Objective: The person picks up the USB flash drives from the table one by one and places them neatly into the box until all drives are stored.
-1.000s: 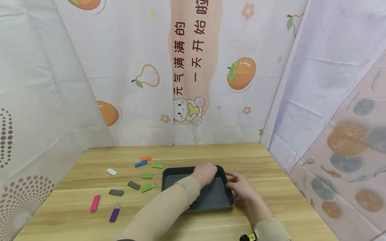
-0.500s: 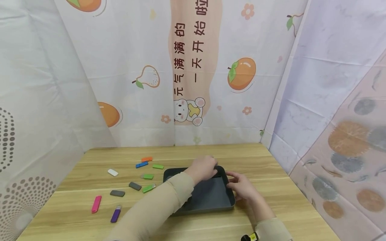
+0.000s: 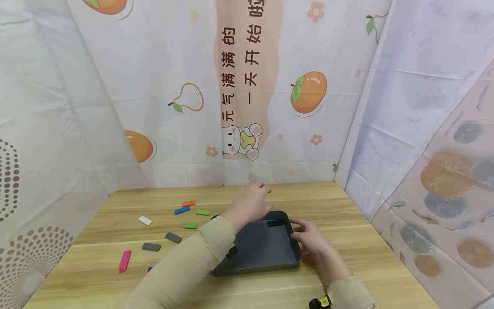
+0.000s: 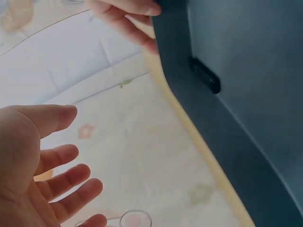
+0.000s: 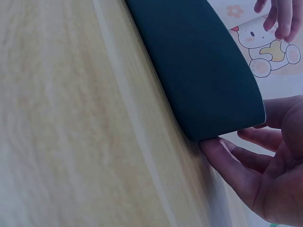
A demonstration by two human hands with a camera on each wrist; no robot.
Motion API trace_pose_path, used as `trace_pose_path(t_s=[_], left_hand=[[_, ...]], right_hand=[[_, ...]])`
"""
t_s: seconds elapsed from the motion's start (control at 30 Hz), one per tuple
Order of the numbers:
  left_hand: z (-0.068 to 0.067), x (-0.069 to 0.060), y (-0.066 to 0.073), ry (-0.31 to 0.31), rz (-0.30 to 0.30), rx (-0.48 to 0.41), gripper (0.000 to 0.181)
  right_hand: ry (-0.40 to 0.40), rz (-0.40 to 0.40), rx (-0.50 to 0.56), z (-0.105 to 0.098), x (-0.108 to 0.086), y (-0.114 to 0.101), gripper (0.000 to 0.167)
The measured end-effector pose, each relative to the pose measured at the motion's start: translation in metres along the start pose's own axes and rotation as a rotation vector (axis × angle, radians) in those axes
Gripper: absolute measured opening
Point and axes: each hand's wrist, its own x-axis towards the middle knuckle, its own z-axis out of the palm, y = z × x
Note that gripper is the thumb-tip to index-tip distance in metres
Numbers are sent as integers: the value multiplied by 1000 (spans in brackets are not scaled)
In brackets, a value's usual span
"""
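Observation:
My left hand [image 3: 250,205] hangs above the far side of the dark grey tray [image 3: 266,251], fingers spread and holding nothing. A small black stick [image 3: 275,223], apparently a USB flash drive, lies inside the tray against its far wall near the right corner. The left wrist view shows that black stick [image 4: 205,75] and the bare palm [image 4: 28,165]. At the tray's right end, my right hand [image 3: 311,238] holds the rim, a digit over the edge and others against the outer wall. In the right wrist view, its fingertips touch the tray's corner [image 5: 203,85].
Several USB flash drives lie left of the tray: orange [image 3: 188,203], blue [image 3: 182,210], green [image 3: 202,212], white [image 3: 145,220], grey [image 3: 151,246] and pink [image 3: 125,261]. A purple one [image 3: 151,266] is partly behind my left sleeve. A printed curtain [image 3: 247,171] stands behind the wooden table [image 3: 332,201].
My left hand has risen from the tray's far right corner and moved left, uncovering the black stick. Its sleeve now covers one green drive and most of the purple one. The right hand stays put.

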Motion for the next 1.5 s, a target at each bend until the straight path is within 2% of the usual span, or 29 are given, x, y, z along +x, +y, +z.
trace_pose_path(t_s=[0.2,0.43,0.57,0.97,1.3,1.5], left_hand=[[-16,-13,-16,60,-24,-48,57],[-37,-27,-34,57,-105,-56,67],[-45,-36,-49,55,-134,-80,72],[-46,-61,-101,83,-171,-67,79],[-51,-83,-148,21,-173,-69,80],[-52,-96,-175,-3,-200,-90,82]], right_hand=[[10,2,-12,0,-1,-2,58],[1,1,-7,-1,-1,-1,58],[6,1,-18,-3,-2,-1,58],[14,4,-21,-3,-3,-2,59],[-1,3,-14,0,-4,-3,59],[-8,4,-16,1,-4,-4,58]])
